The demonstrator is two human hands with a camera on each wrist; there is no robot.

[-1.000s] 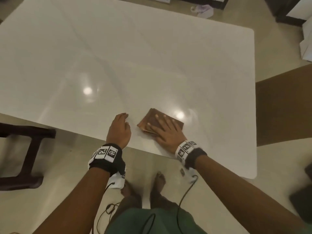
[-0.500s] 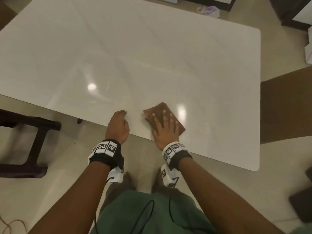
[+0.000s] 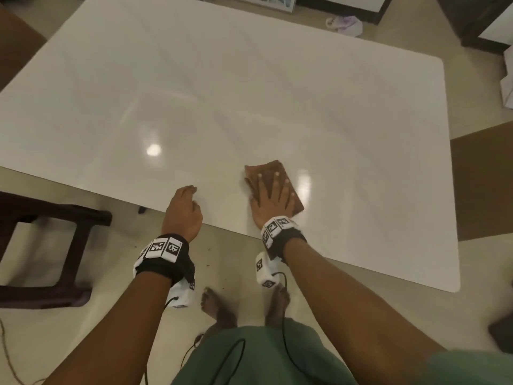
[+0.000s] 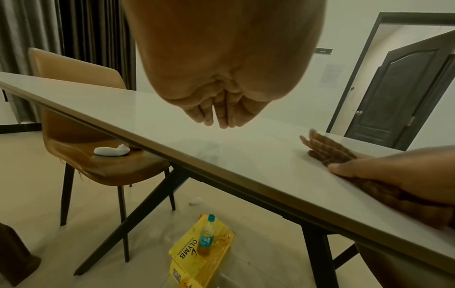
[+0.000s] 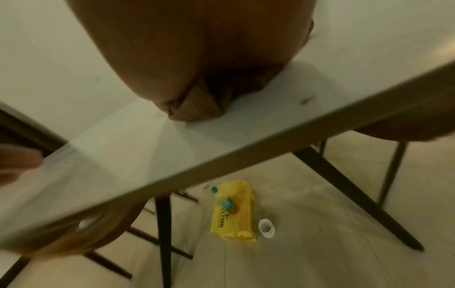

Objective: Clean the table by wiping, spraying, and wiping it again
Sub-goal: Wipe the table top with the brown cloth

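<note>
Dark stool (image 3: pixel 41 245) on the floor at left, left hand (image 3: pixel 183 211) at the near edge of the white tabletop (image 3: pixel 249 93), fingers (image 4: pixel 216 115) loosely curled and empty, right hand (image 3: pixel 273 200) flat with fingers (image 3: pixel 274 182) spread, pressing the brown cloth (image 3: pixel 270 169) onto the tabletop near that edge

I observe my right hand (image 3: pixel 273 200) flat, fingers spread, palm down near the table (image 3: pixel 249 93) front edge; my left hand (image 3: pixel 183 211) rests beside it, fingers loosely curled.
</note>
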